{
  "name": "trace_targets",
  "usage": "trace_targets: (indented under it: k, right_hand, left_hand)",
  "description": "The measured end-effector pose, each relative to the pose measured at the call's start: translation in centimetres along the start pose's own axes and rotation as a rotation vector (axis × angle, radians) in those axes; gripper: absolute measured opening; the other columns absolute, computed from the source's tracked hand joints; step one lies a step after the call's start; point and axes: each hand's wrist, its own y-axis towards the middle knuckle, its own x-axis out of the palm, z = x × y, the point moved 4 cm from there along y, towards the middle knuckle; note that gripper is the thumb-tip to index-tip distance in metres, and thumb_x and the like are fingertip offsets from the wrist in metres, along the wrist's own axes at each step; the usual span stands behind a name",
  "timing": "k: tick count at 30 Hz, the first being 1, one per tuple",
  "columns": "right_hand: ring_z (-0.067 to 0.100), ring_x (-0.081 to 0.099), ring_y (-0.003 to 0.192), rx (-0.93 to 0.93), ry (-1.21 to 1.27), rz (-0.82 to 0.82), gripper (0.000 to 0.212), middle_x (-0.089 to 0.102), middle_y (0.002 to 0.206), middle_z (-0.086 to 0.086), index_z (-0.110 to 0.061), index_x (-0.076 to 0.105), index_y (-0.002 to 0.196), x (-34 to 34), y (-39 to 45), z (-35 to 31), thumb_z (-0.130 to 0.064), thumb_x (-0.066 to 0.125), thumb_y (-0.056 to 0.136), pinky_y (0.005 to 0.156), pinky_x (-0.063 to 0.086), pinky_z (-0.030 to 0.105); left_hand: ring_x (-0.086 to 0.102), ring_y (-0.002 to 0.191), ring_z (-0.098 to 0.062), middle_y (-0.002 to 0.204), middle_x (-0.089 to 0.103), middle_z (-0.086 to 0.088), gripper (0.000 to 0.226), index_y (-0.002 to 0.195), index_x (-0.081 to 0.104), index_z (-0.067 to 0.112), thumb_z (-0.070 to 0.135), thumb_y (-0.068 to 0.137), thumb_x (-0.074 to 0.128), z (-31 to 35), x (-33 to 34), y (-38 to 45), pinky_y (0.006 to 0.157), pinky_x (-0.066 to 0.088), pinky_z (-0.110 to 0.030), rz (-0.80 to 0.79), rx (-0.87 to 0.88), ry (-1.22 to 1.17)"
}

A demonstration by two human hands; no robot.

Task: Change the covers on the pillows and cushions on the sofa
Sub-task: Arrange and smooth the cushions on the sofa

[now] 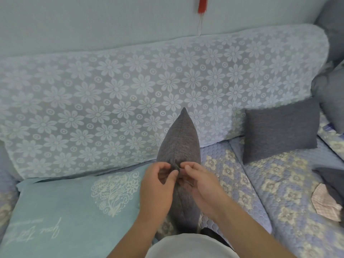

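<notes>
Sofa (232, 164): cushion (179, 138) between hands (upright).

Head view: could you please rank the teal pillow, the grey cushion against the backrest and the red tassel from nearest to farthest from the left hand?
From the left hand:
1. Teal pillow, flat on the seat just to its left.
2. Grey cushion, off to the right, leaning on the backrest.
3. Red tassel, on the wall at the top.
</notes>
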Motion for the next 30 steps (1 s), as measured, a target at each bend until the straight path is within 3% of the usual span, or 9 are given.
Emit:
trace_targets:
  k: [5, 8, 12, 18, 21, 25, 30]
  right_hand:
    - [0.020, 0.069, 0.092, 0.009, 0.009, 0.034, 0.023, 0.073, 0.088, 0.007, -0.005, 0.061, 0.119, -0.1, 0.2, 0.3, -0.001, 0.050, 0.100, 0.094, 0.054, 0.036]
    - [0.016, 0.070, 0.089, -0.005, 0.013, 0.012, 0.022, 0.074, 0.093, 0.008, -0.002, 0.062, 0.118, 0.2, 0.3, 0.3, 0.000, 0.050, 0.099, 0.089, 0.055, 0.032]
    - [0.012, 0.071, 0.082, -0.038, -0.036, 0.009, 0.019, 0.074, 0.085, 0.008, -0.001, 0.063, 0.112, 0.5, 0.4, 0.6, 0.002, 0.050, 0.098, 0.084, 0.054, 0.027]
    - [0.035, 0.067, 0.108, -0.094, -0.203, 0.004, 0.020, 0.073, 0.101, 0.021, -0.002, 0.069, 0.103, 0.7, 0.4, 0.8, 0.001, 0.051, 0.098, 0.101, 0.052, 0.042]
    - [0.033, 0.068, 0.106, -0.096, -0.185, 0.029, 0.019, 0.073, 0.102, 0.021, -0.002, 0.069, 0.102, 0.5, 0.3, 0.7, 0.004, 0.052, 0.097, 0.100, 0.053, 0.041]
    - [0.021, 0.072, 0.100, -0.102, -0.178, -0.014, 0.026, 0.075, 0.101, 0.016, -0.002, 0.070, 0.108, 0.7, 0.3, 0.6, 0.006, 0.048, 0.098, 0.090, 0.055, 0.026]
    - [0.029, 0.069, 0.108, -0.090, -0.147, -0.043, 0.031, 0.072, 0.109, 0.021, -0.003, 0.072, 0.110, 0.7, 0.6, 0.9, 0.008, 0.046, 0.098, 0.096, 0.056, 0.034]
  left_hand:
    - [0.062, 0.090, 0.003, 0.105, 0.053, 0.014, 0.017, 0.082, 0.065, 0.024, 0.025, 0.083, 0.082, -0.1, 0.2, 0.0, 0.078, 0.049, -0.012, 0.050, 0.014, 0.056]
    - [0.061, 0.087, -0.001, 0.096, 0.057, 0.012, 0.020, 0.082, 0.062, 0.026, 0.025, 0.082, 0.082, -0.3, 0.4, -0.2, 0.078, 0.050, -0.019, 0.091, 0.030, 0.082]
    - [0.068, 0.087, -0.001, 0.095, 0.069, 0.009, 0.022, 0.093, 0.059, 0.034, 0.027, 0.085, 0.079, -0.8, 0.4, 0.1, 0.082, 0.057, -0.030, 0.091, -0.080, 0.027]
    - [0.068, 0.081, 0.000, 0.090, 0.072, 0.009, 0.009, 0.094, 0.064, 0.032, 0.034, 0.091, 0.072, 0.0, 0.4, 0.2, 0.073, 0.053, -0.023, 0.027, -0.143, 0.015]
    - [0.067, 0.084, -0.001, 0.092, 0.069, 0.011, 0.009, 0.090, 0.064, 0.033, 0.030, 0.090, 0.073, 0.1, 0.4, 0.5, 0.077, 0.055, -0.026, 0.029, -0.075, 0.089]
    - [0.065, 0.086, -0.002, 0.096, 0.064, 0.015, 0.010, 0.093, 0.062, 0.034, 0.032, 0.090, 0.072, 0.4, -0.1, 0.7, 0.079, 0.057, -0.031, 0.043, -0.007, 0.184]
    - [0.065, 0.086, -0.001, 0.092, 0.067, 0.016, 0.008, 0.093, 0.064, 0.034, 0.036, 0.090, 0.071, 0.3, -0.5, 1.9, 0.075, 0.051, -0.024, -0.001, -0.093, 0.244]
